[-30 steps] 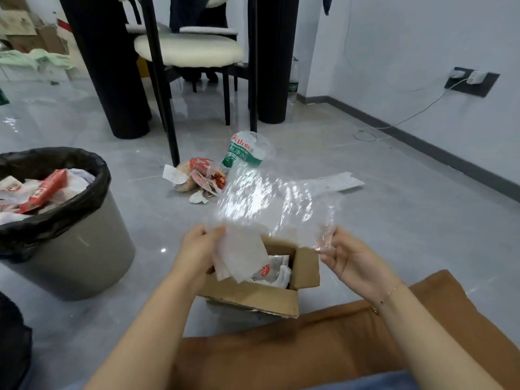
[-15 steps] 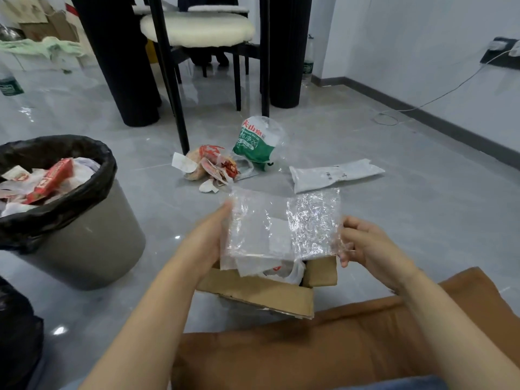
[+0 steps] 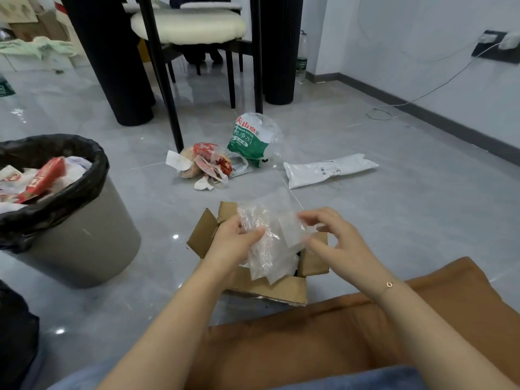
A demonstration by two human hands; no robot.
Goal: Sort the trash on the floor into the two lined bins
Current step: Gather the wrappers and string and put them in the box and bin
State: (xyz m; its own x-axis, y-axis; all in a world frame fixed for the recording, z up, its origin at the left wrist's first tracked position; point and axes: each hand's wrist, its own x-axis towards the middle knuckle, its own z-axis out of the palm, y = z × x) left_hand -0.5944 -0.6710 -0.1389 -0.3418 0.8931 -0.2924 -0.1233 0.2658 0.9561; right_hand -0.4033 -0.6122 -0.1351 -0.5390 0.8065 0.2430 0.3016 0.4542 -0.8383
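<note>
My left hand (image 3: 235, 240) grips a crumpled clear plastic wrap (image 3: 267, 237) over an open cardboard box (image 3: 281, 285) on the floor. My right hand (image 3: 334, 237) hovers at the wrap's right side with fingers spread and blurred; whether they touch the wrap I cannot tell. A grey bin (image 3: 84, 249) with a black liner stands at the left, holding red and white wrappers. Only the black edge of a second bin (image 3: 14, 342) shows at the lower left. On the floor beyond lie a pile of snack wrappers (image 3: 205, 166), a green-and-white plastic bag (image 3: 250, 139) and a white mailer pouch (image 3: 329, 170).
Black table legs (image 3: 112, 60) and a cream-seated chair (image 3: 191, 23) stand behind the trash. A water bottle (image 3: 301, 60) stands by the wall. A white cable (image 3: 422, 94) runs from a wall socket to the floor at the right. A brown cushion (image 3: 323, 339) lies near me.
The flat clear wrap has been lowered and bunched into my left hand. My right hand has let go of its right edge and opened. The camera view tilted down.
</note>
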